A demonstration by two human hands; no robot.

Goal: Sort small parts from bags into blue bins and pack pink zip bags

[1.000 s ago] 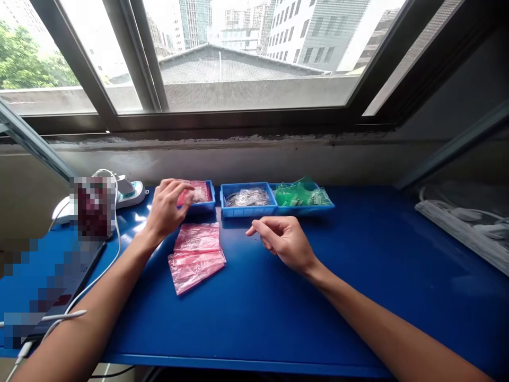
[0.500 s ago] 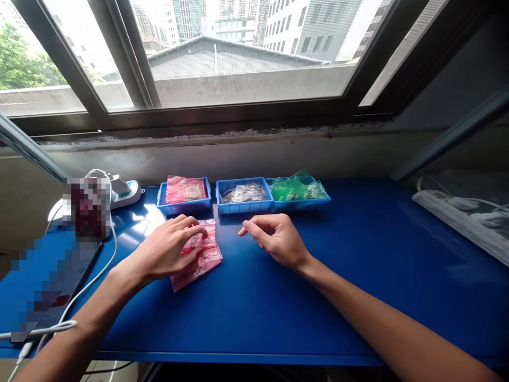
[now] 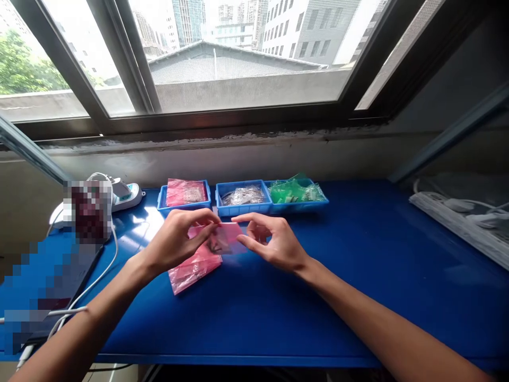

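Note:
My left hand point(image 3: 181, 239) pinches a small pink plastic bag point(image 3: 228, 236) between thumb and fingers, lifted above the table. Something dark and small shows through the bag, too blurred to name. Beside the bag's right edge is my right hand point(image 3: 274, 239), its thumb and index finger apart with the bag's edge close to them; whether they touch it I cannot tell. Below the raised bag, more pink plastic bags point(image 3: 194, 273) lie flat on the blue table point(image 3: 254, 307).
Along the back stand blue trays: one with pink bags point(image 3: 186, 192), one with small metal pieces point(image 3: 244, 195), one with green bags point(image 3: 294, 191). At left are a power strip point(image 3: 129, 196), a white cable point(image 3: 113, 265) and a blurred-out device point(image 3: 89, 212). Another power strip point(image 3: 457, 217) is at right.
My left hand has picked up a pink bag from those on the table and moved slightly right. My right hand's thumb and index finger have spread beside it.

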